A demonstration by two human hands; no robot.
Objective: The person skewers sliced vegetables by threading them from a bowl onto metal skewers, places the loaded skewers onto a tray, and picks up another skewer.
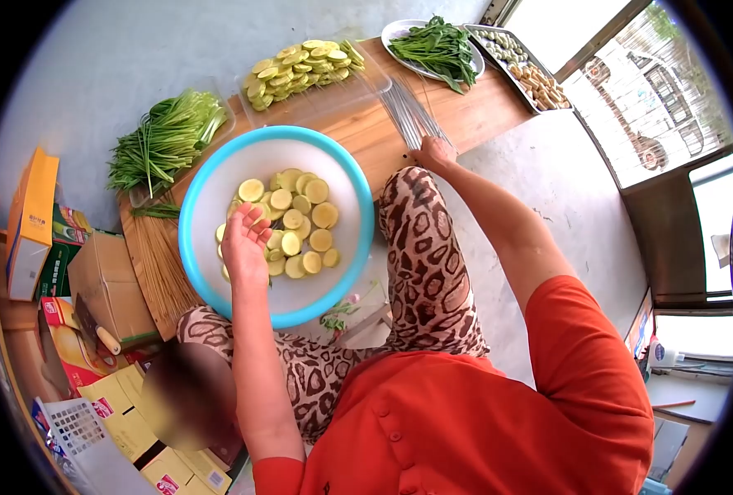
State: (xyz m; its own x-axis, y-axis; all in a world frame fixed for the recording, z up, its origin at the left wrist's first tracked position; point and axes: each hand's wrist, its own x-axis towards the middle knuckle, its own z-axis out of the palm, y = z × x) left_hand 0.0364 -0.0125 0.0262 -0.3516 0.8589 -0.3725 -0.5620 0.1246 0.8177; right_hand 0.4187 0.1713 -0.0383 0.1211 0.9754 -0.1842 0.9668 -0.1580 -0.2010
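A white basin with a blue rim (358,177) rests near my knees, holding several round pale-green vegetable slices (325,215). Over the slices on its left side is my left hand (245,241), palm up, fingers loosely curled and apart, with nothing visibly held. My right hand (435,154) is closed on the near ends of thin metal skewers (408,107), which lie fanned on the wooden board (366,140). Its fingertips are partly hidden. Behind the basin, a clear tray (346,95) bears a pile of sliced vegetables (296,73).
Green stalks (172,136) lie at the left, beside wooden skewers (162,268). Leafy greens (437,49) on a plate and a metal tray (534,106) of food stand at back right. Boxes (111,280) and a knife (98,330) are at left. A blurred head (189,392) is lower left.
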